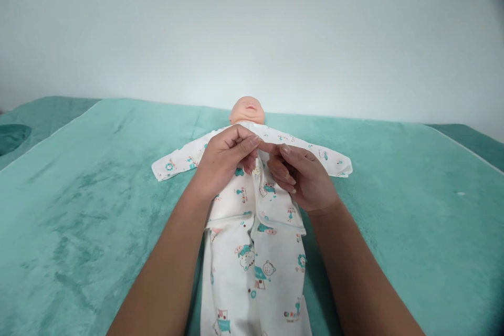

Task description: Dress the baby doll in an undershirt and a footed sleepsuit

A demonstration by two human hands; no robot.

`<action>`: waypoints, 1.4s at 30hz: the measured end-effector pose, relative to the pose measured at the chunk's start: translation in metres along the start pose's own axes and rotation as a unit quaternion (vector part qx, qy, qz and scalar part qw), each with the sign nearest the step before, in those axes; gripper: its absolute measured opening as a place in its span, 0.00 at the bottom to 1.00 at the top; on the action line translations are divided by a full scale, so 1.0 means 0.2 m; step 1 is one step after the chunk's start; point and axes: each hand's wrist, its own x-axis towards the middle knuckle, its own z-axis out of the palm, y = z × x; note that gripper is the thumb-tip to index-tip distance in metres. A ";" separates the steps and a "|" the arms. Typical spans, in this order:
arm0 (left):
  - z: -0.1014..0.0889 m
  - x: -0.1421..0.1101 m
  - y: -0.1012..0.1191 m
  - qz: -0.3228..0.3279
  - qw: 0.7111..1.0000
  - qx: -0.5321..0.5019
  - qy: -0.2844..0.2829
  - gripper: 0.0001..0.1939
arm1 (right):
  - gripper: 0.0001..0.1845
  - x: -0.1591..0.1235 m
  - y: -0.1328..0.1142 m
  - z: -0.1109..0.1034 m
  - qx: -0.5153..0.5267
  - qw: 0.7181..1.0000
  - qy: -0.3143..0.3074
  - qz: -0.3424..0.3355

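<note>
A baby doll [247, 110] lies on its back, dressed in a white printed baby shirt [232, 202] with both sleeves spread wide. My left hand [230, 155] is closed at the upper chest, thumb and forefinger pinched at the shirt's front edge. My right hand [301, 170] meets it there, forefinger reaching to the left fingertips, thumb bent over and the other fingers curled. The fabric between the fingertips is mostly hidden. Below the hands, the shirt's front flaps part slightly. Matching printed pants [260, 273] with snaps down the middle cover the lower body.
A green plush cover [98, 210] lies under the doll and spreads to both sides. Behind its far edge rises a plain pale wall [252, 26]. A darker green patch [13, 136] shows at the far left.
</note>
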 end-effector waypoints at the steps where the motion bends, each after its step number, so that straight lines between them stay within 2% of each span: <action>1: 0.00 0.00 0.00 0.002 1.000 -0.001 0.002 0.12 | 0.16 0.00 0.00 0.00 0.001 1.000 0.001 -0.002; 10: 0.00 0.00 0.00 0.002 1.000 0.010 0.004 0.12 | 0.12 0.00 0.00 0.00 0.050 0.999 0.019 0.002; 15: 0.00 -0.01 0.01 -0.016 0.998 0.036 -0.055 0.08 | 0.17 0.01 -0.01 -0.01 0.095 0.995 -0.005 0.007; 22: 0.07 -0.02 0.02 -0.021 0.995 0.087 -0.052 0.09 | 0.19 0.01 -0.01 -0.04 0.142 0.989 -0.030 0.040; 42: 0.08 -0.02 0.01 -0.001 0.986 0.160 -0.051 0.08 | 0.16 -0.01 0.00 -0.06 0.114 0.990 -0.058 0.057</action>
